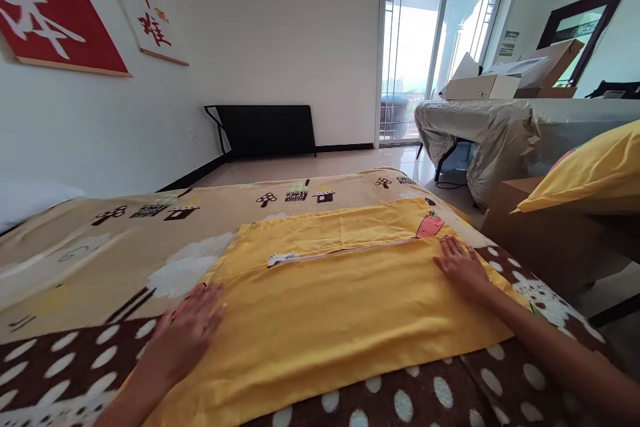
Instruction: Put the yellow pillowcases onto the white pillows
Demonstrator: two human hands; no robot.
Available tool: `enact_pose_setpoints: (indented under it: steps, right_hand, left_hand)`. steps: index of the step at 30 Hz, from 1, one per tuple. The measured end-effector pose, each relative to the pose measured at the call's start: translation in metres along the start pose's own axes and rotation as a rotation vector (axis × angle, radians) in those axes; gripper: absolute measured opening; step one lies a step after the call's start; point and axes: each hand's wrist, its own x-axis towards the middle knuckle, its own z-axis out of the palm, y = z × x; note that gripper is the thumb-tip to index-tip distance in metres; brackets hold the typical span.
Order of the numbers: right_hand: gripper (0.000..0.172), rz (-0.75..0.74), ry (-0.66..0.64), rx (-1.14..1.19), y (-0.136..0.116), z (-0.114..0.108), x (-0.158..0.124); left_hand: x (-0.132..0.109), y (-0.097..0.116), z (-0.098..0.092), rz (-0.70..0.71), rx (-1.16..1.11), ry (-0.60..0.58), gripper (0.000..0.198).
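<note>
A yellow pillowcase (pixel 325 307) with printed carrots lies spread flat across a patterned blanket. A long slit-like opening (pixel 350 250) runs across its upper part, with a white printed or inner patch showing at the left end. My left hand (pixel 193 323) rests on the pillowcase's left edge, fingers stretched out. Over on the right side, my right hand (pixel 463 267) lies flat on the cloth near a carrot print, its fingers extended. Neither hand grips anything.
The blanket (pixel 165 233) has brown polka-dot borders. At right, a yellow pillow (pixel 590 167) sits above a cardboard box (pixel 525 233). Behind it stands a plastic-covered table (pixel 475 120) bearing boxes. A folded black table (pixel 270 130) leans against the far wall, left of a sliding glass door (pixel 410 60).
</note>
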Motion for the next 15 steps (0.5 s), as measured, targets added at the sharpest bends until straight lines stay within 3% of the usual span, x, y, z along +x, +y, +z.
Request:
enact_pose_setpoints:
  steps: [5,7,8,10,15]
  right_hand:
    - [0.056,-0.443,-0.070,0.391,-0.156,-0.013,-0.028]
    - [0.055,-0.537,-0.078,0.468,-0.185,-0.009,-0.035]
    - [0.055,-0.554,-0.078,0.478,-0.184,-0.006,-0.036]
    - [0.059,-0.505,-0.084,0.444,-0.155,0.000,-0.032]
    - [0.065,-0.200,-0.076,0.157,-0.013,0.015,-0.019]
  left_hand:
    - [0.013,0.175,-0.004,0.320,-0.217,-0.157,0.057]
    - [0.009,0.207,0.003,0.364,-0.227,-0.215,0.056]
    - [0.007,0.207,0.007,0.372,-0.224,-0.214,0.056]
    - [0.000,0.174,0.014,0.325,-0.198,-0.182,0.054]
    - [-0.033,0.001,0.020,-0.002,-0.026,-0.152,0.054]
